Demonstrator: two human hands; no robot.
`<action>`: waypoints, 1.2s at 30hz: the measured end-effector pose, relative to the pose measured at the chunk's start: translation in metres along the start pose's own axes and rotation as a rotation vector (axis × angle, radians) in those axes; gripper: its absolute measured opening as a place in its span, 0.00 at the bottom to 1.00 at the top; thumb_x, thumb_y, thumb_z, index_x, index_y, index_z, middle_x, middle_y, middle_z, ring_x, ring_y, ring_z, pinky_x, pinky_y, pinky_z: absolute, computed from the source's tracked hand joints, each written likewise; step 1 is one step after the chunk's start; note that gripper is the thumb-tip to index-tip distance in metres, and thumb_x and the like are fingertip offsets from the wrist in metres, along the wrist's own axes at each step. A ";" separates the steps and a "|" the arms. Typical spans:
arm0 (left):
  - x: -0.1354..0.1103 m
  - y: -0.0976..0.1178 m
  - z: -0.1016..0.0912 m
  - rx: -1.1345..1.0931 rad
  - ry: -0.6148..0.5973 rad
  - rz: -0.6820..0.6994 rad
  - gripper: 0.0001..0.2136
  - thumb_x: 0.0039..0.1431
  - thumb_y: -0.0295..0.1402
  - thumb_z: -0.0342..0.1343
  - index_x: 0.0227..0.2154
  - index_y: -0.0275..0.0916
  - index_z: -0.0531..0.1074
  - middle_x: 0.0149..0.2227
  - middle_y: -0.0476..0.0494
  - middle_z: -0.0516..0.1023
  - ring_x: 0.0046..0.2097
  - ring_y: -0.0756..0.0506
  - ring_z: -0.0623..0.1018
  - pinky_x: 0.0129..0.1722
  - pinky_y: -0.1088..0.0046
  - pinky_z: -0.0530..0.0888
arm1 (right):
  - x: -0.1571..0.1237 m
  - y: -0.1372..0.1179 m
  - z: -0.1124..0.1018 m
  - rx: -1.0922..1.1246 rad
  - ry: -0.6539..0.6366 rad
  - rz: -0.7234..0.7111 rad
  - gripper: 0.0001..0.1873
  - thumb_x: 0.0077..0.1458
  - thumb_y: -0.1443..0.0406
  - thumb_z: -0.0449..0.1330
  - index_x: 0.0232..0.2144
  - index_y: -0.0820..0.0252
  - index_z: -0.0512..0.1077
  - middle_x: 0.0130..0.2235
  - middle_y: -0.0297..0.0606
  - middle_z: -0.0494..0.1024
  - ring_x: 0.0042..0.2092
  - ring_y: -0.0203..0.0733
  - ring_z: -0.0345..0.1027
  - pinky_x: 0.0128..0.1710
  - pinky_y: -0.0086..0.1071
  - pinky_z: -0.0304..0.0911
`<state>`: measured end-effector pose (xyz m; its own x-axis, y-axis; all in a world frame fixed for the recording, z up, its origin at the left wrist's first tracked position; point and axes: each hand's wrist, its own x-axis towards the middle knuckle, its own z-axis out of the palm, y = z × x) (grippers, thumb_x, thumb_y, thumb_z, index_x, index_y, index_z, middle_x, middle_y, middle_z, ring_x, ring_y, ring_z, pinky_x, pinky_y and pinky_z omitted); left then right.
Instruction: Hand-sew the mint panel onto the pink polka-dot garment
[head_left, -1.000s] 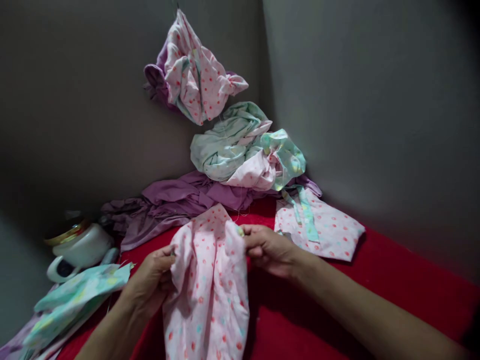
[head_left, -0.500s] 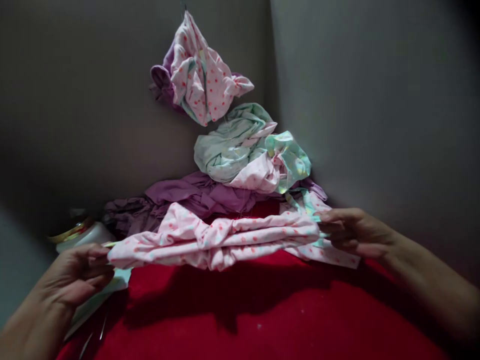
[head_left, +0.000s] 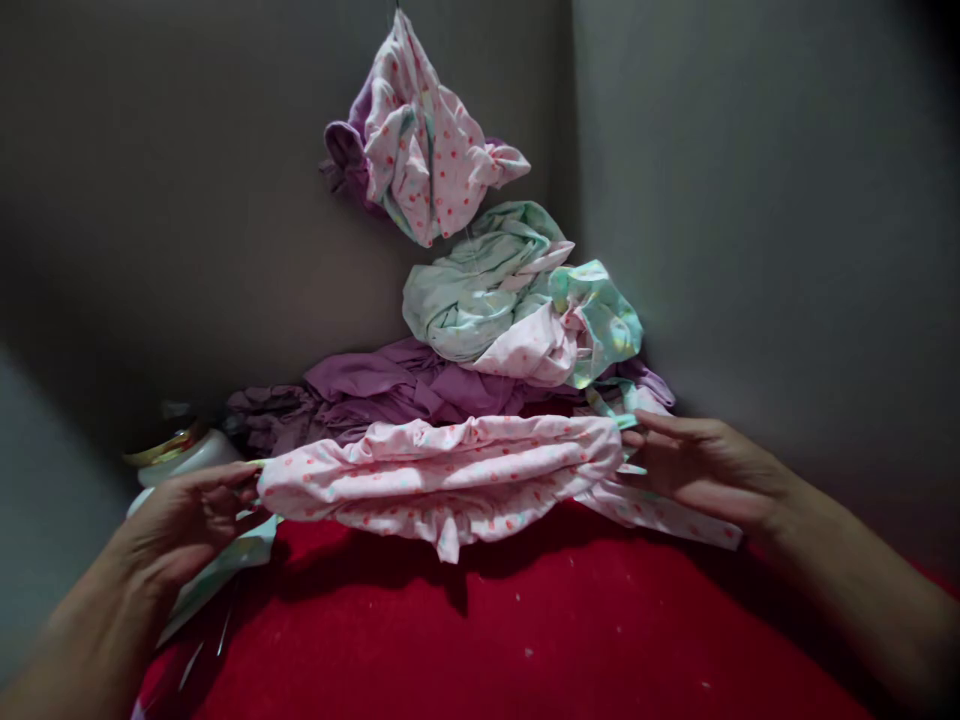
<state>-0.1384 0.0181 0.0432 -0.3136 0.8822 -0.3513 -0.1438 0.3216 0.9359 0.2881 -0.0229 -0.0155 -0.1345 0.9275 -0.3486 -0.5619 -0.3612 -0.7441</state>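
A gathered strip of pink cloth [head_left: 450,470] with red dots stretches between my two hands above a red surface. At its left end, my left hand [head_left: 202,515] pinches the edge, where a bit of pale green shows. My right hand [head_left: 705,465] grips the mint-green tips at the other end, its fingers partly hidden behind one another. The cloth is bunched into lengthwise folds, and a small point of it hangs down in the middle. Below my left hand lies a piece of pale green cloth [head_left: 251,545].
Behind are crumpled purple cloth [head_left: 390,380], a mint-green and pink bundle [head_left: 487,290] and a hanging pink dotted cloth [head_left: 442,150]. A white jar with a gold rim [head_left: 191,455] stands at left. Grey walls meet behind. Dotted cloth [head_left: 667,515] lies by my right hand.
The pink cloth has spread slightly, and its lower folds now sag in the middle. My left hand has moved a little right, bringing the hands closer together. The whole view has shifted slightly.
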 end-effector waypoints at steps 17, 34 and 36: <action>-0.072 0.007 0.064 0.141 -0.314 0.211 0.21 0.35 0.33 0.66 0.37 0.35 0.74 0.30 0.42 0.79 0.35 0.45 0.76 0.35 0.75 0.70 | -0.011 -0.022 0.126 -0.601 -0.213 -0.243 0.13 0.40 0.68 0.63 0.34 0.60 0.72 0.32 0.36 0.76 0.34 0.37 0.68 0.32 0.28 0.60; -0.084 0.019 0.135 0.274 -0.354 0.468 0.13 0.27 0.24 0.60 0.24 0.33 0.73 0.21 0.49 0.73 0.26 0.49 0.71 0.25 0.77 0.64 | -0.016 0.000 0.142 -0.610 -0.419 -0.459 0.12 0.51 0.65 0.57 0.39 0.61 0.73 0.38 0.38 0.76 0.39 0.38 0.68 0.43 0.35 0.62; -0.083 0.020 0.132 0.299 -0.453 0.424 0.13 0.29 0.25 0.60 0.25 0.33 0.74 0.23 0.47 0.74 0.28 0.47 0.73 0.28 0.75 0.66 | -0.008 -0.006 0.135 -0.617 -0.269 -0.569 0.07 0.48 0.66 0.58 0.31 0.63 0.73 0.32 0.36 0.75 0.34 0.35 0.67 0.40 0.33 0.62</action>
<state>0.0084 -0.0034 0.0942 0.1468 0.9887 0.0316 0.1903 -0.0596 0.9799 0.1828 -0.0152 0.0686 -0.1996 0.9457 0.2564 -0.0717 0.2468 -0.9664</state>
